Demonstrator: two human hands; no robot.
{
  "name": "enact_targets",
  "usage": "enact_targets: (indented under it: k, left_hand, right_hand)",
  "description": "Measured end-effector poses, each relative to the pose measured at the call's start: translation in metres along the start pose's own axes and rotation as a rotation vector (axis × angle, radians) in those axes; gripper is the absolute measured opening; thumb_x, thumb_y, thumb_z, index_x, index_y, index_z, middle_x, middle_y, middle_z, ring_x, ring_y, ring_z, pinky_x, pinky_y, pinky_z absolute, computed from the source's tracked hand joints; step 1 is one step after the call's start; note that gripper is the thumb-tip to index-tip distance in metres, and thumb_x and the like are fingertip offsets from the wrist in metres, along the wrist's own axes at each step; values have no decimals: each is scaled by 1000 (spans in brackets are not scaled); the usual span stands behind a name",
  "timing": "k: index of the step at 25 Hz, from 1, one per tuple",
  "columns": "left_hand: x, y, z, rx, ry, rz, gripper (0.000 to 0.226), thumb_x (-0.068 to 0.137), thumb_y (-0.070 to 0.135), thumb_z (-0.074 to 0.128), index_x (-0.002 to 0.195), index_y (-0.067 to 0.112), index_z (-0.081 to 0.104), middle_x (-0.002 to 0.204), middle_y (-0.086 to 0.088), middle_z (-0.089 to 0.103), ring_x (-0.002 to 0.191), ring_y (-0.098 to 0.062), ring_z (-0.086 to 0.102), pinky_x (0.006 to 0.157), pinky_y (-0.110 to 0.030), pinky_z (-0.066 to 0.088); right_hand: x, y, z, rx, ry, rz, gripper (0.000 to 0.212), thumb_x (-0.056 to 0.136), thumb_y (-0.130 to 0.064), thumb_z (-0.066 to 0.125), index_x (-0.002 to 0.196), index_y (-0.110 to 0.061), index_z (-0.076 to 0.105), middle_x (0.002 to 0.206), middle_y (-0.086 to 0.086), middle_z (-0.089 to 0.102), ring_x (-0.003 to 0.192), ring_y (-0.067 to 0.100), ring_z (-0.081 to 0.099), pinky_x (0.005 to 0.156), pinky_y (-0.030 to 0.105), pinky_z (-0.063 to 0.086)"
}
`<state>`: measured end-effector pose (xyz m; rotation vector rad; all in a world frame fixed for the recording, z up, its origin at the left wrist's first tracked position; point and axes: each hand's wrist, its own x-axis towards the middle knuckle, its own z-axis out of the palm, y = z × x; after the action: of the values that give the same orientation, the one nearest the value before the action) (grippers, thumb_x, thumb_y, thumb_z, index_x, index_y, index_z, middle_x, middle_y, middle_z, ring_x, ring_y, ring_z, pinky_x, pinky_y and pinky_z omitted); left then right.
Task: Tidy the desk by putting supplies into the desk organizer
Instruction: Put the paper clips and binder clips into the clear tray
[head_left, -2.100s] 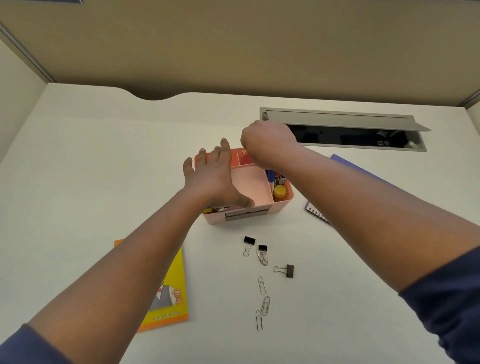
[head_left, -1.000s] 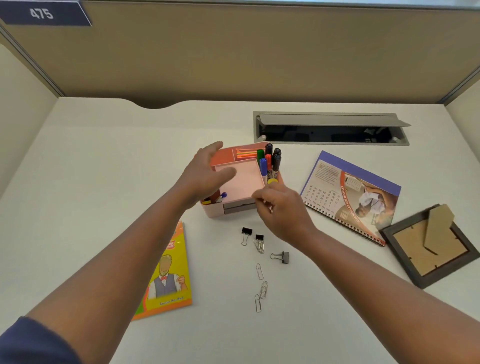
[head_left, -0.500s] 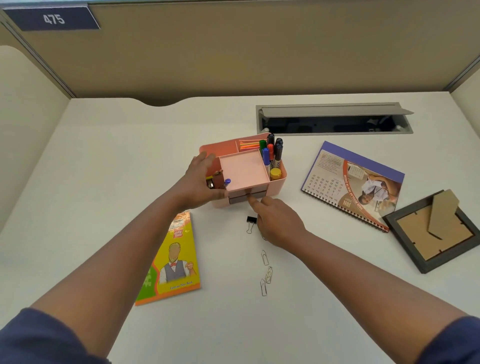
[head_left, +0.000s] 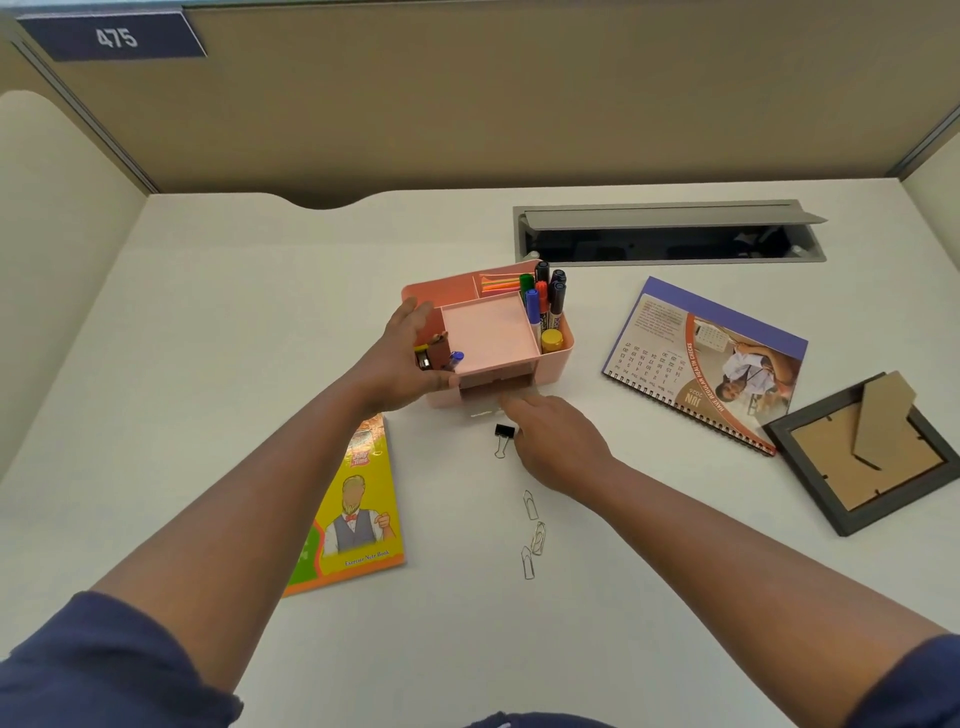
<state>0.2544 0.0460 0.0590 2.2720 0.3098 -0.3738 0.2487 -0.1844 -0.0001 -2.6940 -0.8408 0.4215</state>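
While left hand steadies organizer, its drawer now open.

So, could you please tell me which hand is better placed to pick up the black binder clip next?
The right hand, probably: it lies on the desk right beside the binder clip, while the left hand is holding the side of the pink organizer, steadying it.

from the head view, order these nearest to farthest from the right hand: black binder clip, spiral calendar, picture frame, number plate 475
1. black binder clip, just left of the right hand
2. spiral calendar, off to its right on the desk
3. picture frame, farther right, near the desk edge
4. number plate 475, far upper left on the partition
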Motion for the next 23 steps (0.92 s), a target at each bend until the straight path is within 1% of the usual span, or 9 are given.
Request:
enact_targets:
  k: [4,9,12,14,16,18,19,21,23]
  left_hand:
    - [-3,4,1,-14,-1,-4,108,82,14,82,161,21,8,168,5,-9,152,-13,13,104,-13,18]
    - [-12,8,8,-46,28,40,105,84,3,77,161,18,6,168,4,-12,128,4,23,80,12,23]
    - [-20,6,12,8,149,49,110,80,12,83,161,21,8,168,4,-8,151,-10,15,109,-13,20]
    - [-27,-1,20,9,295,47,109,77,23,86,160,23,15,168,2,3,153,-19,13,118,-29,21]
    - [-42,-10,36,-7,557,140,89,77,29,85,150,14,36,156,-10,30,144,-25,29,115,-27,25]
    - [-62,-17,64,19,804,285,53,77,20,81,120,5,54,123,-14,53,117,-30,47,99,-24,30]
    - [-73,-18,80,10,826,348,38,77,14,78,107,5,56,108,-11,55,103,-31,50,91,-27,33]
    - [-92,-20,114,-9,678,452,21,81,9,75,94,8,58,92,-4,55,85,-26,51,79,-33,40]
    - [-101,-27,144,30,474,465,13,86,12,73,96,12,65,86,2,56,79,-21,53,74,-38,47]
  right_hand:
    - [-21,-1,5,6,7,-25,34,92,-7,43,120,-21,57,101,3,61,91,27,55,70,45,52]
    - [-45,-4,13,29,8,-25,36,93,-8,45,125,-18,58,106,4,63,95,29,54,72,45,51]
    - [-49,-3,14,61,11,-26,38,93,-9,44,128,-20,55,108,5,64,97,30,54,74,45,51]
    - [-53,-1,13,114,56,-11,39,93,-8,45,129,-19,55,104,5,65,92,31,55,72,45,51]
    - [-58,5,11,188,128,51,35,93,-8,48,125,-18,57,96,5,64,85,29,56,69,43,50]
    - [-65,15,12,237,161,146,31,92,-10,51,120,-19,60,93,2,64,82,26,58,70,41,50]
    - [-68,20,13,250,151,193,29,91,-11,52,118,-18,61,93,1,64,83,25,59,71,38,49]
    - [-73,28,16,256,111,272,29,90,-14,53,117,-18,62,95,0,64,89,24,60,74,34,46]
    - [-79,33,19,245,59,317,33,90,-18,54,122,-18,61,101,1,63,94,24,59,77,33,45]
